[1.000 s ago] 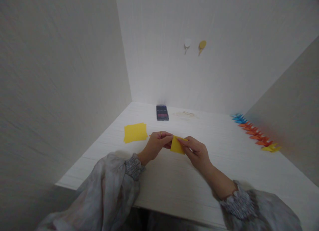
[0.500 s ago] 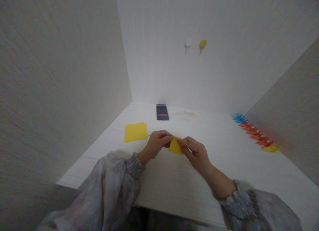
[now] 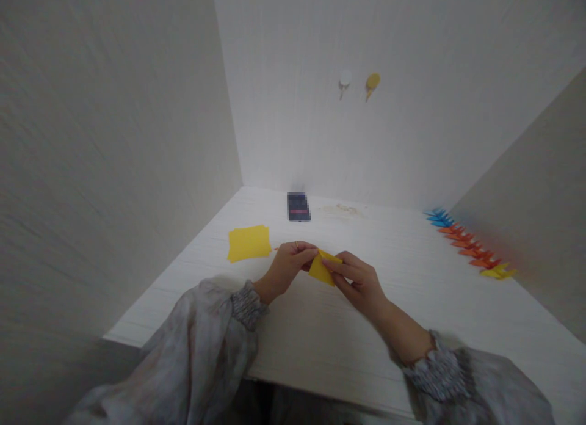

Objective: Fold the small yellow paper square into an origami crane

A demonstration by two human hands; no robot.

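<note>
A small folded piece of yellow paper (image 3: 323, 273) is held up between my two hands over the table. My left hand (image 3: 289, 263), with a ring on one finger, pinches its upper left edge. From the other side my right hand (image 3: 359, 281) grips the paper, its thumb and fingers lying across the right part. Left of my hands lies a stack of yellow paper sheets (image 3: 249, 243). A small reddish tip of something (image 3: 276, 249) pokes out beside my left hand; the rest is hidden.
Folded paper cranes in blue (image 3: 439, 217), orange (image 3: 467, 243) and yellow (image 3: 499, 271) stand in a row along the right wall. A dark blurred rectangular object (image 3: 298, 206) lies at the back of the white table (image 3: 311, 345). White (image 3: 345, 79) and yellow (image 3: 373, 81) hooks are on the back wall.
The folded paper has turned slightly, and more of its upper right part shows. My right thumb or finger reaches a little further across it. Both hands stay nearly in place.
</note>
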